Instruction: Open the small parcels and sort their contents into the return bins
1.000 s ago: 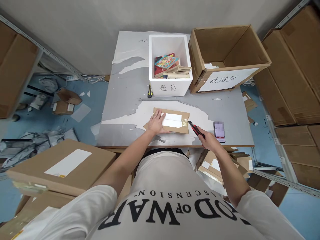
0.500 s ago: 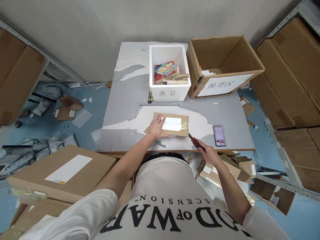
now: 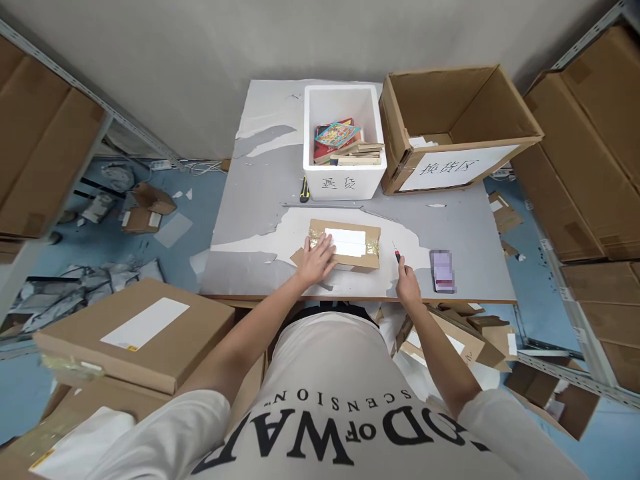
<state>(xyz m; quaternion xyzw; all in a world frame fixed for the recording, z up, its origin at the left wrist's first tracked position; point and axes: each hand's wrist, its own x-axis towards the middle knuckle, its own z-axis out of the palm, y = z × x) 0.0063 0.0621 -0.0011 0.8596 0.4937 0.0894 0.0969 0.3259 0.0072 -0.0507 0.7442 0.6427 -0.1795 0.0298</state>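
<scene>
A small cardboard box (image 3: 371, 235) lies flat on the table, with a white label on top and clear tape at both ends. My left hand (image 3: 315, 262) rests over its left end, fingers outstretched across the tape and the label's edge, thumb hidden or unclear. To the right of the box and apart from it, my right hand (image 3: 409, 285) is closed around a red and black utility knife (image 3: 397, 255). Its thin blade points up and away from me. A phone (image 3: 443, 271) with a blurred screen lies just right of that hand.
A white foam box (image 3: 345, 185) holding several books stands at the back, a black and yellow cutter (image 3: 305, 191) beside it. Right of it is an open carton (image 3: 463, 167) with a handwritten sign. Stacked cartons (image 3: 135, 333) stand at left; shelves with cartons (image 3: 590, 140) flank the right.
My right hand has drawn the knife off the box's right corner, turning the blade to point away from me. My left hand still lies on the box, its fingers slightly shifted.
</scene>
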